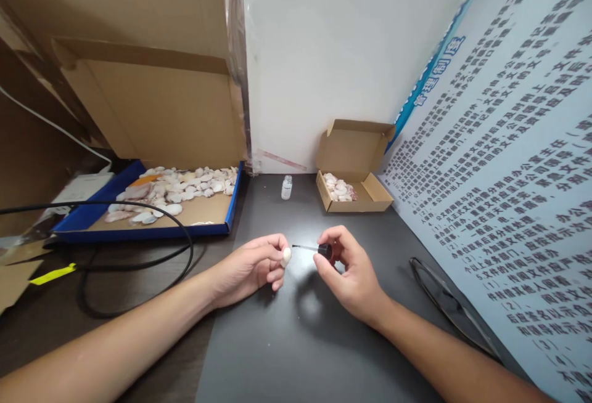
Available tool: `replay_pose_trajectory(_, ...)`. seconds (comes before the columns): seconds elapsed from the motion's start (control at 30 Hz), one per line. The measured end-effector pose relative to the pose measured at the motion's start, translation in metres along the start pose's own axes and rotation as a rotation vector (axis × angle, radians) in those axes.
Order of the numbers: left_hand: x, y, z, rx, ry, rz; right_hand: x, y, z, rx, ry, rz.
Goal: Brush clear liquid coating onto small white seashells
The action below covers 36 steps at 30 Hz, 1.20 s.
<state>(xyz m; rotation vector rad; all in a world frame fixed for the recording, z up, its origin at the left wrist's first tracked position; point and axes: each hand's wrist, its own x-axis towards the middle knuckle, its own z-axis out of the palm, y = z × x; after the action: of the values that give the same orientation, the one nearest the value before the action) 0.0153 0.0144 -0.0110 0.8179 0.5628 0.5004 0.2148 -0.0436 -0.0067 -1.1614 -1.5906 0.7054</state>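
Note:
My left hand (252, 267) is closed, pinching a small white shell (287, 256) at its fingertips just above the dark table (300, 341). My right hand (349, 270) is closed on the black cap of a thin brush (314, 248). The brush tip points left and almost touches the shell. A small clear bottle (287, 187) stands uncapped farther back on the table, between the two boxes.
A shallow blue-edged cardboard box (217, 218) with several shells lies at back left. A small open carton (365, 196) with a few shells sits at back right. A black cable (139, 255) loops at left. A printed board (509, 175) leans on the right.

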Motion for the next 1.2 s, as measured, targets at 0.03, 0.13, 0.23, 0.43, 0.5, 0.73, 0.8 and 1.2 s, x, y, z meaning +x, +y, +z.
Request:
replay_pose_trajectory(0.03, -0.0004, 0.0001, 0.0002, 0.003, 0.000, 0.000, -0.0001, 0.0002, -0.0001, 0.008, 0.008, -0.014)
replay_pose_trajectory(0.13, -0.0007, 0.0006, 0.0009, -0.001, 0.009, -0.001, -0.0010, 0.0012, 0.0000, 0.038, -0.007, -0.049)
replay_pose_trajectory(0.23, 0.0001, 0.0006, 0.0011, -0.001, 0.007, -0.005, -0.0021, 0.0034, 0.0008, 0.044, -0.038, -0.025)
replay_pose_trajectory(0.43, 0.0004, 0.0003, 0.0008, -0.006, 0.006, 0.007, -0.0013, 0.0070, 0.0005, 0.099, -0.022, 0.027)
replay_pose_trajectory(0.5, 0.0003, 0.0005, 0.0009, -0.007, 0.006, 0.004, -0.0010, 0.0070, 0.0006, 0.109, -0.030, 0.032)
replay_pose_trajectory(0.73, 0.0003, 0.0008, 0.0017, 0.001, 0.009, 0.012, -0.0021, 0.0079, 0.0010, 0.173, -0.029, 0.032)
replay_pose_trajectory(0.8, 0.0003, 0.0005, 0.0017, 0.001, 0.006, 0.008, -0.0019, 0.0081, 0.0008, 0.165, -0.030, 0.043)
replay_pose_trajectory(1.2, 0.0003, -0.0004, 0.0008, 0.000, -0.010, 0.013, 0.0003, 0.0066, 0.0008, 0.171, -0.025, 0.055)
